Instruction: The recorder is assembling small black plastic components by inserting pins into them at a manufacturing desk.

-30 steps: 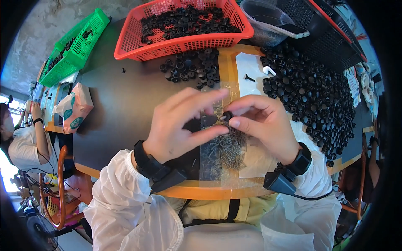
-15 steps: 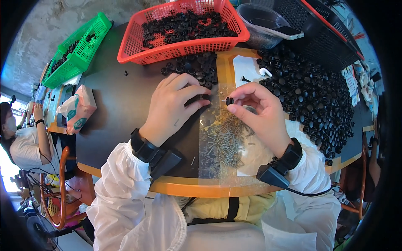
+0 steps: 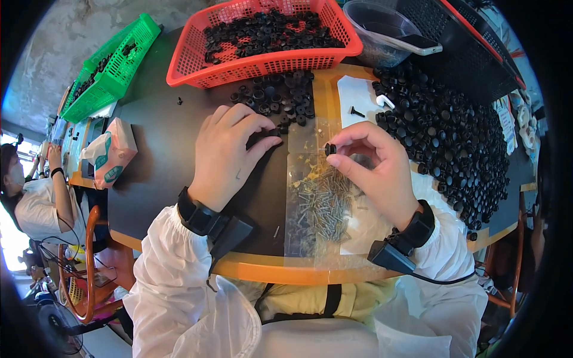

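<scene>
My right hand (image 3: 376, 167) pinches a small round black plastic knob (image 3: 331, 149) between thumb and fingertips. A thin metal screw (image 3: 322, 149) sticks out of it toward the left. My left hand (image 3: 230, 149) is closed at the fingertips on a small black plastic piece (image 3: 274, 132), mostly hidden by the fingers, low over the dark tabletop. Just beyond it lie several loose black round pieces (image 3: 292, 98). A pile of small metal screws (image 3: 325, 206) spreads on a clear plastic sheet below and between my hands.
A red basket (image 3: 262, 70) of black parts stands at the back, a green basket (image 3: 119, 74) at far left. Black knobs (image 3: 441, 137) heap at right, before a black basket (image 3: 459, 59). A phone (image 3: 421, 45) rests on a clear tub. A tissue pack (image 3: 116, 155) and a co-worker (image 3: 45, 203) are left.
My left hand has drawn back a little to the left, away from the right hand. The right hand keeps hold of the knob with the screw, nearly in place.
</scene>
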{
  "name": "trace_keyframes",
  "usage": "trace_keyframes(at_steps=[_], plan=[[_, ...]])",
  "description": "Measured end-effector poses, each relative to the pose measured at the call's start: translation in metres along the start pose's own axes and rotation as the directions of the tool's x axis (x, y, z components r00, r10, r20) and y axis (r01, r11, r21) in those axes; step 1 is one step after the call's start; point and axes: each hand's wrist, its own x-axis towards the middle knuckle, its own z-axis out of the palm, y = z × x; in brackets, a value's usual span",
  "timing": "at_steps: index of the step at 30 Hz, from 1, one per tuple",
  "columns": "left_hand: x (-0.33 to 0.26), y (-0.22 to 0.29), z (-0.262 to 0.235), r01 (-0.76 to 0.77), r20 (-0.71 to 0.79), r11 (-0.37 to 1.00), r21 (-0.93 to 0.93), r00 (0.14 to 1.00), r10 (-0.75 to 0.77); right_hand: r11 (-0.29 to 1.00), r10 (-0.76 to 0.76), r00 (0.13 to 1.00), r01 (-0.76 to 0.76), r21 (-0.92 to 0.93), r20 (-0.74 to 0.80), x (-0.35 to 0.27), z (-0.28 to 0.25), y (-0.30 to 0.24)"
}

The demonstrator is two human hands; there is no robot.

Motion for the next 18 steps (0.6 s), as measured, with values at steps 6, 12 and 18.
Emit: trace_keyframes(at_steps=[6,12,18], plan=[[0.000,0.021,-0.005,0.454,0.332,0.461,-0.762,0.886,-0.323,0.999,-0.048,0.999,0.048,0.010,-0.015,0.000,-0.002,0.002],[-0.006,0.036,-0.007,0.360,0.291,0.408,-0.839,0.930,-0.223,0.993,-0.077,0.996,0.080,0.086,-0.039,-0.004,0.002,0.002],[-0.009,0.035,-0.005,0.376,0.332,0.396,-0.838,0.926,-0.177,0.996,-0.088,0.996,0.088,0.006,-0.012,-0.003,0.003,0.001]])
